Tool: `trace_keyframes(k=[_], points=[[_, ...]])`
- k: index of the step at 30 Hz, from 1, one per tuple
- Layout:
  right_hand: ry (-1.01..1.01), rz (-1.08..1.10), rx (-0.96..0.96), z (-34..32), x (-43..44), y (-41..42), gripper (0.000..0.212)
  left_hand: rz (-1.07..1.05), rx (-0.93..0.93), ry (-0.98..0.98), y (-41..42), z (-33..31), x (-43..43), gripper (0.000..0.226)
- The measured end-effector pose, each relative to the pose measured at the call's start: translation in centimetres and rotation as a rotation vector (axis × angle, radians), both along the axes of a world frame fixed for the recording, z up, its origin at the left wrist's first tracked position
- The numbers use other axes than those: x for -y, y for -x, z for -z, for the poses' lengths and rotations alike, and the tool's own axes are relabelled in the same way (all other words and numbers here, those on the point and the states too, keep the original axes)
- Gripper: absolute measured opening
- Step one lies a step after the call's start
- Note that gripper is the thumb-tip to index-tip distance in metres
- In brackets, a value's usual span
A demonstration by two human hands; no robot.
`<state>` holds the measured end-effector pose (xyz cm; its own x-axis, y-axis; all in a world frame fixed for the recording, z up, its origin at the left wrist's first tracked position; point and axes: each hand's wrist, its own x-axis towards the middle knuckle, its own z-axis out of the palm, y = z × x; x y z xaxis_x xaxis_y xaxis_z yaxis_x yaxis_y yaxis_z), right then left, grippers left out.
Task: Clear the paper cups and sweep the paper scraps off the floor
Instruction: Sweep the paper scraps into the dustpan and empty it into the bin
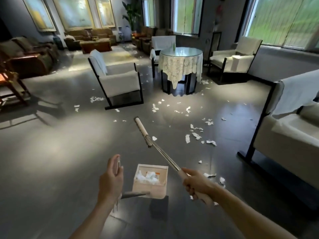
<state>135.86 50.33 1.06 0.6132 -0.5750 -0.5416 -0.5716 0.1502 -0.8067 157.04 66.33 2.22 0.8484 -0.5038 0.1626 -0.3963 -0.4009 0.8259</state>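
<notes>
Gripping the broom by its pale sleeve, your right hand points the thin metal shaft far-left, while your left hand curls round the slim handle of the boxy dustpan. Crumpled white scraps fill the pan between your hands and litter the glossy floor ahead and right. Left lies open; an armchair, a draped round table and a sofa hem the far side and right.

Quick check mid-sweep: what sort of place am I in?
Probably a lounge or reception room: white armchairs stand around a round, cloth-covered table, brown sofas line the far wall, and large paintings hang above them.
</notes>
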Motion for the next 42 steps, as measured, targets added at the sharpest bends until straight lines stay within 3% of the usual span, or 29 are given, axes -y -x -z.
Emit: trace_keyframes(k=[10, 14, 23, 29, 33, 37, 42], points=[[0.028, 0.106, 0.097, -2.1, 25.6, -19.9, 0.040, 0.024, -0.013, 0.072, -19.3, -1.1, 25.8, 0.035], [0.049, 0.165, 0.094, -1.0, 35.4, -27.3, 0.049, 0.132, 0.014, 0.087, -28.2, -1.2, 36.8, 0.034], [-0.004, 0.272, 0.142, -2.0, 55.9, -42.1, 0.051, 0.263, 0.049, 0.007, -43.9, -2.0, 61.9, 0.036], [-0.027, 0.227, 0.128, -0.7, 75.1, -51.2, 0.045, 0.235, 0.015, 0.034, -52.5, -0.8, 80.4, 0.037], [-0.027, 0.159, 0.080, -2.0, 87.6, -55.6, 0.056, 0.179, 0.032, 0.039, -57.0, -1.9, 91.7, 0.036], [-0.009, 0.095, 0.047, -3.9, 97.7, -60.3, 0.055, 0.083, 0.063, 0.021, -61.2, -3.4, 101.6, 0.038], [-0.015, 0.042, 0.027, -3.7, 109.8, -67.8, 0.054, 0.111, 0.071, 0.011, -68.9, -1.9, 114.2, 0.036]])
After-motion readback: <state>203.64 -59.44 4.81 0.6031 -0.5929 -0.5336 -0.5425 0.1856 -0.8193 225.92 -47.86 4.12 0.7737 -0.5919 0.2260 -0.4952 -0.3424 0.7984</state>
